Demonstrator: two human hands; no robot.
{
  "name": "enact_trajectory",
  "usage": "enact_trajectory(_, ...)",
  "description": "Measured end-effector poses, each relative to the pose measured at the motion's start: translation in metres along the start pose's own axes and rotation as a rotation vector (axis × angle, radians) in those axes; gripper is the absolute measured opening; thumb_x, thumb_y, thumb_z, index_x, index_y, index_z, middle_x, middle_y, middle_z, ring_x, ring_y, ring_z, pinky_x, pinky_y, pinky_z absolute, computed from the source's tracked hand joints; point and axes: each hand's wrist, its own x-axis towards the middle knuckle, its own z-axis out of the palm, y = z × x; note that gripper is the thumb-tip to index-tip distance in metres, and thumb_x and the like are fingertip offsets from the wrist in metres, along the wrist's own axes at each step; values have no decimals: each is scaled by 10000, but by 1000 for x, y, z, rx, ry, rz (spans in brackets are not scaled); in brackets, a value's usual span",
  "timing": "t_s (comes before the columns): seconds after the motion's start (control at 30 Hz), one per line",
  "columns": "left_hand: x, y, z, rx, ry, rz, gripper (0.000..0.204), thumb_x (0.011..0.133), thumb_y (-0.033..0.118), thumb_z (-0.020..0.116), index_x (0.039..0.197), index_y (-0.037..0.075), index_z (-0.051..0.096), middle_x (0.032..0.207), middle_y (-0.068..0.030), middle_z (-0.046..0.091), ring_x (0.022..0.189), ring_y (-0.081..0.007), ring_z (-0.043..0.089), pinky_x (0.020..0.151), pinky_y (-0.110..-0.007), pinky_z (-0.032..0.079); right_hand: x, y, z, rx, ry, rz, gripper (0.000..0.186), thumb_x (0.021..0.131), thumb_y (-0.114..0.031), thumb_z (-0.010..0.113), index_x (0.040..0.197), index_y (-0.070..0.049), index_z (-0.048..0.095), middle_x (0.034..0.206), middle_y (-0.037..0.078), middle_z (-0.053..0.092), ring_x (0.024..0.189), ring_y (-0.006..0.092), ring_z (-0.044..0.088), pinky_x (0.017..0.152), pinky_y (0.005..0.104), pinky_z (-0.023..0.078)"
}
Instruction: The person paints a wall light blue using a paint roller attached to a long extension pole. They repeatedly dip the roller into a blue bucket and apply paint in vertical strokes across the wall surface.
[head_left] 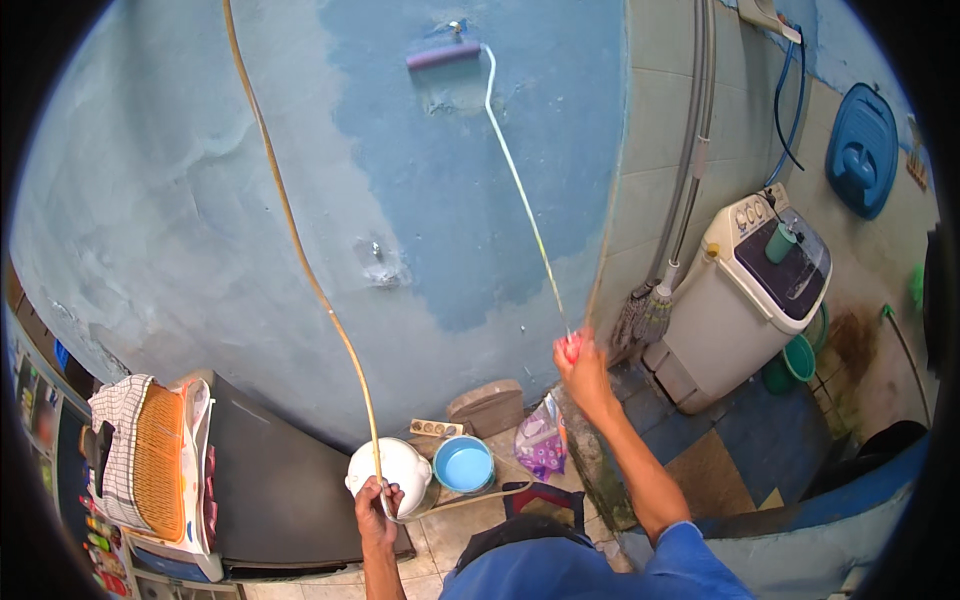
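Note:
My right hand (pixel 582 362) is wrapped round the red grip of a paint roller. The long thin frame of the paint roller (pixel 515 180) slants up and left to a purple sleeve, which lies against the wall (pixel 440 220) beside a small metal fitting. Darker blue paint covers the wall's right part; the left is paler. In my left hand (pixel 378 508) is a long yellowish hose (pixel 300 245), pinched low down. It rises along the wall past the upper edge, and its tail bends right near the floor. Just beyond that hand stands a white lidded bucket (pixel 400 470).
A small tub (pixel 464 464) of light blue paint, a socket strip (pixel 436 428), a stone slab (pixel 487 407) and a purple plastic bag (pixel 541 440) line the wall's foot. Mops (pixel 648 312) lean right, beside a washing machine (pixel 740 300). An orange basket (pixel 160 460) tops a dark cabinet (pixel 280 480) at left.

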Motion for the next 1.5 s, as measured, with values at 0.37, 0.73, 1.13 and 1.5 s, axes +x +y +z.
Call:
enact_trajectory(0.37, -4, -1, 5, 9, 9, 7, 133, 740, 194, 572, 766, 83, 505, 673, -16, 502, 705, -161, 528, 647, -286, 481, -1, 17, 4, 2, -11, 70, 338, 815, -229, 593, 987, 12, 430, 748, 274, 586, 743, 457, 570, 618, 492, 450)
enact_trajectory(0.73, -3, -2, 5, 4, 8, 16, 138, 744, 195, 561, 749, 69, 507, 673, -22, 510, 705, -160, 537, 647, -286, 495, -69, 51, 6, 57, 85, 147, 276, 806, -182, 600, 942, 9, 454, 679, 223, 583, 678, 356, 622, 577, 413, 463)
enact_trajectory(1.13, -1, -1, 6, 30, 29, 17, 141, 742, 199, 556, 769, 76, 493, 669, -12, 494, 703, -157, 516, 655, -281, 473, -60, 51, 24, 33, 103, 150, 316, 810, -186, 597, 973, 42, 450, 709, 266, 574, 725, 431, 588, 621, 459, 444)
enact_trajectory(1.5, 4, 0, 2, 33, 15, 12, 149, 745, 206, 553, 765, 70, 493, 670, -14, 485, 711, -159, 510, 665, -282, 464, -68, 35, 25, 54, 52, 230, 302, 818, -184, 592, 957, 33, 434, 712, 269, 572, 735, 435, 589, 600, 474, 439)
